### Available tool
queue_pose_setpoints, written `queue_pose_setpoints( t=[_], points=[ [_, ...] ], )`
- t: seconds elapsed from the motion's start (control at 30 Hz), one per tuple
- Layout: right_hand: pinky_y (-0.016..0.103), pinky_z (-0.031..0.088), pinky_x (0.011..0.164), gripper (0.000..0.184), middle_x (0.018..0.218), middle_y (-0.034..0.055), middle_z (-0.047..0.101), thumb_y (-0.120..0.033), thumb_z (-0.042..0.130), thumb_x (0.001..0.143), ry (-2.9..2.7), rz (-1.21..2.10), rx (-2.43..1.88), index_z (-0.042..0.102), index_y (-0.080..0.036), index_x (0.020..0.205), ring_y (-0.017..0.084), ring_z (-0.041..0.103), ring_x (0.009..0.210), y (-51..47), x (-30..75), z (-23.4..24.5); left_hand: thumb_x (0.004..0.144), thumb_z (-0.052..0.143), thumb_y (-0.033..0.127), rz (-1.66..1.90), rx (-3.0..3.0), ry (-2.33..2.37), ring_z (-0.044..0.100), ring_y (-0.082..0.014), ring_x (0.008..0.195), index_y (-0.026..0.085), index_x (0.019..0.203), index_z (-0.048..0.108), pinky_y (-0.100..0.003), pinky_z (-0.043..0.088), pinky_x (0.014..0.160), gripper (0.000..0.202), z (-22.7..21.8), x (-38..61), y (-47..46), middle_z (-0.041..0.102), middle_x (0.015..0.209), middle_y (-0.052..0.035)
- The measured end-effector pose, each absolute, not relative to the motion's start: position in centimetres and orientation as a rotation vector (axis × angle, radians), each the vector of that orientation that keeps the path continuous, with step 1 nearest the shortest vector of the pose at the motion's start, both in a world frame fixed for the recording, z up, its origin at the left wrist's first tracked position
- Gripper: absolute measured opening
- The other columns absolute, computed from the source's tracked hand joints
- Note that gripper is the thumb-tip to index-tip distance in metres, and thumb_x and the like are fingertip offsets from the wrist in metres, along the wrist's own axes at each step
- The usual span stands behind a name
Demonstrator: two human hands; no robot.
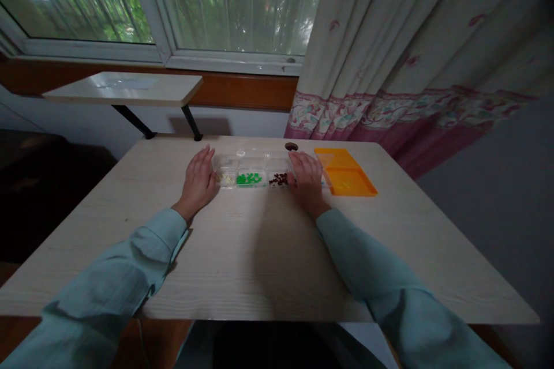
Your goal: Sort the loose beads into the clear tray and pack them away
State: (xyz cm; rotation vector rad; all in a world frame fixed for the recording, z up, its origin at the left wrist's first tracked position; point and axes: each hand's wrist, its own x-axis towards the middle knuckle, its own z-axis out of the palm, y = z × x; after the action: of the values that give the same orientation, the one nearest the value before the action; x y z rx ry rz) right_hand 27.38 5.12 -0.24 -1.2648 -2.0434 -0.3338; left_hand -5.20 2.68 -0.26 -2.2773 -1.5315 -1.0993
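In the head view, a clear compartment box (253,172) is flanked on the worktop (268,253): the left hand (198,180) and right hand (306,180) are laid flat, spread, against its ends. Its long axis runs between both grips, equally near.

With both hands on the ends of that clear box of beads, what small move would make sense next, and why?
Probably sliding the clear box a little nearer. The left hand and right hand rest flat at its two ends, gripping nothing, and it sits far across the table, beside the orange tray.
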Motion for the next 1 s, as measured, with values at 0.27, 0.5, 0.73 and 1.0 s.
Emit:
queue_pose_setpoints(
  t=[0.27, 0.5, 0.73, 1.0],
  points=[
    [0.053, 0.025, 0.111, 0.053, 0.148, 0.0131, 0.046, -0.033, 0.040, 0.095, -2.025, -0.376, -1.328, 0.040, -0.020, 0.146, 0.030, 0.037, 0.136, 5.8, 27.4, 0.1, 0.095, 0.047, 0.041, -1.060, -2.437, -1.598, 0.037, -0.0318, 0.137, 0.014, 0.152, 0.019, -0.054, 0.034, 0.112, 0.069, -1.0, -5.7, 3.7, 0.039, 0.148, -0.0195],
    [0.052, 0.026, 0.111, 0.051, 0.142, 0.0099, 0.052, -0.030, 0.046, 0.093, -2.072, -0.400, -1.261, 0.042, -0.024, 0.144, 0.029, 0.040, 0.134, 5.4, 27.8, 0.3, 0.093, 0.051, 0.035, -0.996, -2.418, -1.583, 0.043, -0.0314, 0.126, 0.018, 0.148, 0.030, -0.052, 0.040, 0.107, 0.062, -0.7, -5.5, 2.8, 0.047, 0.132, -0.0172],
    [0.050, 0.026, 0.113, 0.049, 0.140, 0.0087, 0.054, -0.026, 0.047, 0.092, -2.064, -0.426, -1.209, 0.044, -0.026, 0.141, 0.027, 0.041, 0.135, 4.9, 28.3, 0.1, 0.097, 0.040, 0.025, -0.961, -2.487, -1.501, 0.044, -0.0254, 0.129, 0.017, 0.132, 0.049, -0.046, 0.039, 0.111, 0.037, 0.4, -5.4, 1.7, 0.049, 0.136, -0.0144],
    [0.051, 0.026, 0.113, 0.048, 0.138, 0.0076, 0.056, -0.025, 0.047, 0.091, -2.059, -0.368, -1.216, 0.046, -0.026, 0.138, 0.027, 0.042, 0.135, 4.8, 28.1, 0.3, 0.099, 0.039, 0.029, -1.016, -2.543, -1.595, 0.055, -0.0214, 0.122, 0.020, 0.112, 0.061, -0.042, 0.046, 0.106, 0.027, 0.8, -5.2, 1.4, 0.058, 0.134, -0.0082]
  ],
)
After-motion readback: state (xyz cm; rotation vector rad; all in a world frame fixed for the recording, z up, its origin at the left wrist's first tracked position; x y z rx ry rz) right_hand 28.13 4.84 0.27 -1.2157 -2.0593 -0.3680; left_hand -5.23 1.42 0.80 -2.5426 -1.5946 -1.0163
